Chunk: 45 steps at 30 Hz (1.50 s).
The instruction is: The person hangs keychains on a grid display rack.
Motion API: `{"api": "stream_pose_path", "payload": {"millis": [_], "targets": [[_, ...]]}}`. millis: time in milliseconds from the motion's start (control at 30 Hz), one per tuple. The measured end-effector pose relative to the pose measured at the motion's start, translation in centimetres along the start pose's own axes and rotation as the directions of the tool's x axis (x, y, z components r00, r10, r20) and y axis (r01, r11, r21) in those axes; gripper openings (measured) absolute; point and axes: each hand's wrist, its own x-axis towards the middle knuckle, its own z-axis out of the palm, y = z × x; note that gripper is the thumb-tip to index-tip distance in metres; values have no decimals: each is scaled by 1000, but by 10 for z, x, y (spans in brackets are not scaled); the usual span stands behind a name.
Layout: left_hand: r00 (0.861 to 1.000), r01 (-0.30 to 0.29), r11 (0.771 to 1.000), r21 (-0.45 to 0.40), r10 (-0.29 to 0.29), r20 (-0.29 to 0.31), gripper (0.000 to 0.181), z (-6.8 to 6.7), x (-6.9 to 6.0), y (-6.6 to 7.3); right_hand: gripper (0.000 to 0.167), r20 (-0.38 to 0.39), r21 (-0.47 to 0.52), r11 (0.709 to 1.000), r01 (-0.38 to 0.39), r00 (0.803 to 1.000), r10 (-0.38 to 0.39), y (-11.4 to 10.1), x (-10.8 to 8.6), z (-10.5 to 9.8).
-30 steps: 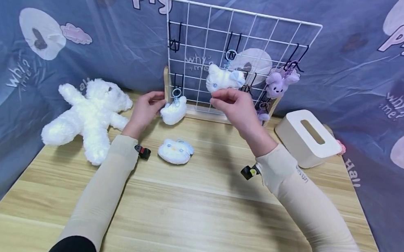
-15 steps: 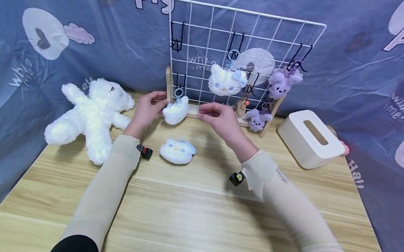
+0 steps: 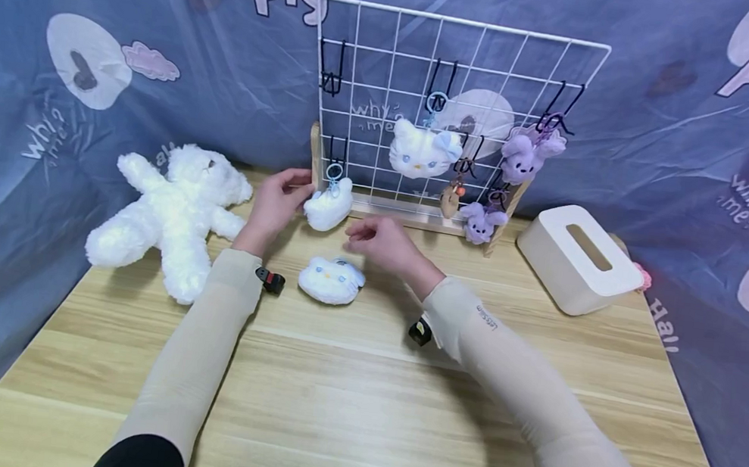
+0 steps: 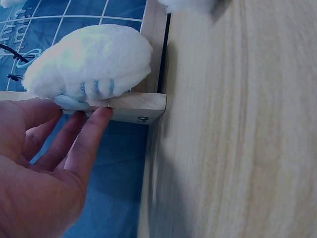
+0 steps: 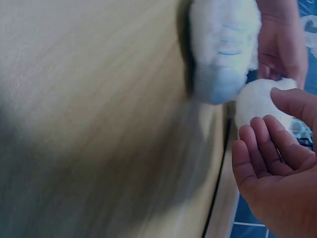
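In the head view my left hand [image 3: 278, 204] is at the rack's left wooden post, beside a white cat-head plush keychain [image 3: 329, 204] hung low on a hook. The left wrist view has its fingertips resting against the post [image 4: 133, 101], close to the plush's light blue bow [image 4: 72, 102]. My right hand [image 3: 390, 246] hovers over the table with loosely bent fingers and nothing in them. Just below it, a second cat-head plush keychain [image 3: 331, 281] lies face up on the table. A third cat-head plush keychain [image 3: 422, 153] hangs at the rack's middle.
The white wire grid rack [image 3: 465, 22] stands at the back. Two purple rabbit keychains [image 3: 522, 158] and a small brown charm [image 3: 449, 199] hang on its right part. A white plush bear [image 3: 178, 213] lies left; a cream tissue box [image 3: 577, 259] stands right.
My right hand has moved down and left, away from the middle hanging plush, toward the plush on the table. My left hand has stayed at the post. The view has shifted slightly.
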Motion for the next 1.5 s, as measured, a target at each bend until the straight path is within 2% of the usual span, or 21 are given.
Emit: {"api": "stream_pose_path", "payload": {"millis": [233,467,700,900,1033,1200,1500], "targets": [[1000,6,1000,-5,-6,2,41,1,-1,0,26,57,-116,993,-5,998,11,11,2,9],[1000,9,1000,-8,-9,-4,41,1,-2,2,22,104,-187,982,18,995,1,13,2,13],[1000,0,1000,-15,0,-5,41,1,-1,1,17,144,-293,954,62,989,-20,10,4,17],[1000,-7,1000,-13,7,-5,41,1,-2,2,13,145,-334,940,74,989,-27,10,5,20],[1000,-2,1000,-15,2,-5,40,1,-2,2,10,132,-328,943,58,991,-15,9,5,21],[1000,7,1000,-22,-7,-8,40,0,-1,1,11,94,-304,952,22,996,7,6,5,25],[1000,3,1000,-9,-3,-3,41,1,0,1,12,25,-372,928,6,1000,4,-2,6,35]]}}
